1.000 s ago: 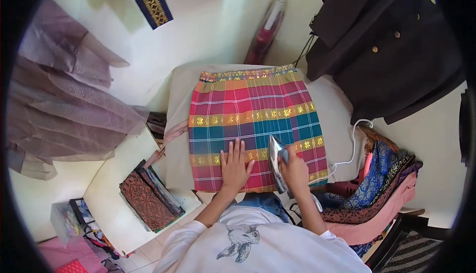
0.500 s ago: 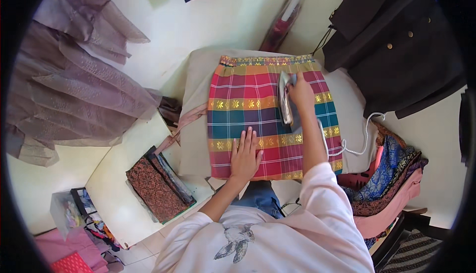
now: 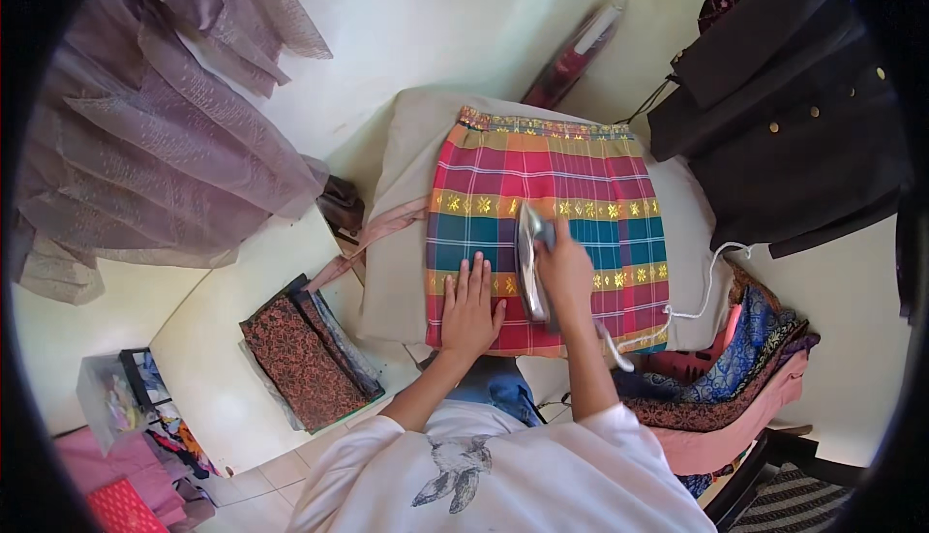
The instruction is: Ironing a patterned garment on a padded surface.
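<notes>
A plaid skirt (image 3: 581, 160) in red, green and gold, with an elastic-looking waistband at its far end, lies flat on a padded, beige-covered board (image 3: 402, 175). My right hand (image 3: 566, 267) is closed around the handle of a clothes iron (image 3: 530, 252), whose soleplate rests on the skirt's middle, pointed end away from me. To the left of the iron, my left hand (image 3: 471, 312) presses flat on the skirt near its lower edge, fingers spread. From the iron's rear a white cord (image 3: 689, 312) trails off to the right.
Folded patterned cloth (image 3: 310, 359) lies on a white surface at the left. A sheer mauve dress (image 3: 184, 146) hangs at the left, a black jacket (image 3: 774, 117) at the right. Folded fabrics (image 3: 740, 378) are piled at the lower right. A pinkish strap (image 3: 377, 233) crosses the board's left side.
The iron in my right hand has slid toward me and left across the skirt, from its upper part to its lower middle. My left hand stays flat on the cloth. The view has shifted slightly.
</notes>
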Motion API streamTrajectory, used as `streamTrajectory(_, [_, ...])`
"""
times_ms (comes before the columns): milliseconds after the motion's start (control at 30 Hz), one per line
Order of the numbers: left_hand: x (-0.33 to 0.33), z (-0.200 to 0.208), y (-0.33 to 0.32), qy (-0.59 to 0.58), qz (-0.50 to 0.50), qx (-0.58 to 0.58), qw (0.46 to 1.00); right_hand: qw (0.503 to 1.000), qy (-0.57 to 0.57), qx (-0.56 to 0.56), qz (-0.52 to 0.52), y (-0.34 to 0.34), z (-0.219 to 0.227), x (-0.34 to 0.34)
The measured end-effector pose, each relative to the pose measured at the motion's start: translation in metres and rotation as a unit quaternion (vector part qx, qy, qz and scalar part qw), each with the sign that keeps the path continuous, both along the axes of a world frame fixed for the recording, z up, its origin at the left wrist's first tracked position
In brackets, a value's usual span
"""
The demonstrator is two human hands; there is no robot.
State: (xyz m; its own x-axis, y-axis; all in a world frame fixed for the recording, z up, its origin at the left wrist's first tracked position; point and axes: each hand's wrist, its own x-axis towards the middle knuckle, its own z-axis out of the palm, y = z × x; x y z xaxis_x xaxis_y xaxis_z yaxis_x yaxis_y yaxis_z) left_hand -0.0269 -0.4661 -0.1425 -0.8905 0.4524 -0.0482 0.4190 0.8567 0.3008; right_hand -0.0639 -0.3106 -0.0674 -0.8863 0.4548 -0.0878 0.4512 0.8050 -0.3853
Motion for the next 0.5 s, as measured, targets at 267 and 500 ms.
streamTrajectory(267, [-0.001,0.001,0.003,0.017,-0.013,0.036,0.999,0.996,0.08,0.043,0.009,0.017,-0.012,-0.118])
streamTrajectory(500, [-0.005,-0.009,-0.023,0.011,0.025,0.057,0.998,0.999,0.011,-0.014,0.038,-0.026,-0.005,-0.003])
